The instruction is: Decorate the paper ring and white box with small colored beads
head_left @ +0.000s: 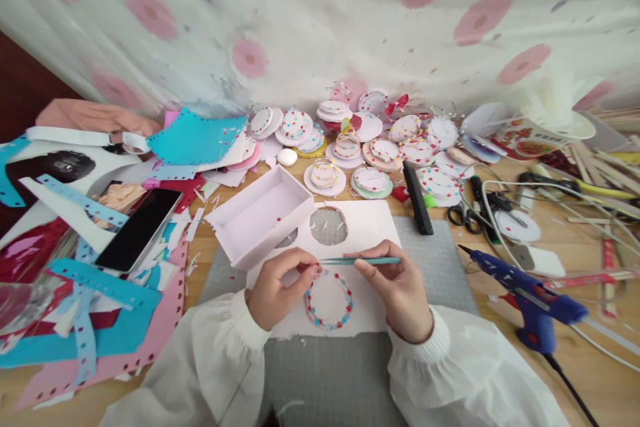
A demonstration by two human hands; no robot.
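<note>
My right hand grips teal tweezers, held level, with the tips pointing left. Those tips meet the fingertips of my left hand, where thumb and forefinger pinch a small red piece, mostly hidden. Just below lies a ring of red and blue bits on a white paper sheet. A round hole is cut in the sheet's upper part. Behind my left hand stands an open white paper box, with a tiny red bit inside.
A grey cutting mat lies under the sheet. Several decorated paper discs crowd the back. On the right are a blue glue gun, black scissors and cables. Leftward, a phone rests on coloured scraps. A black upright object stands behind the mat.
</note>
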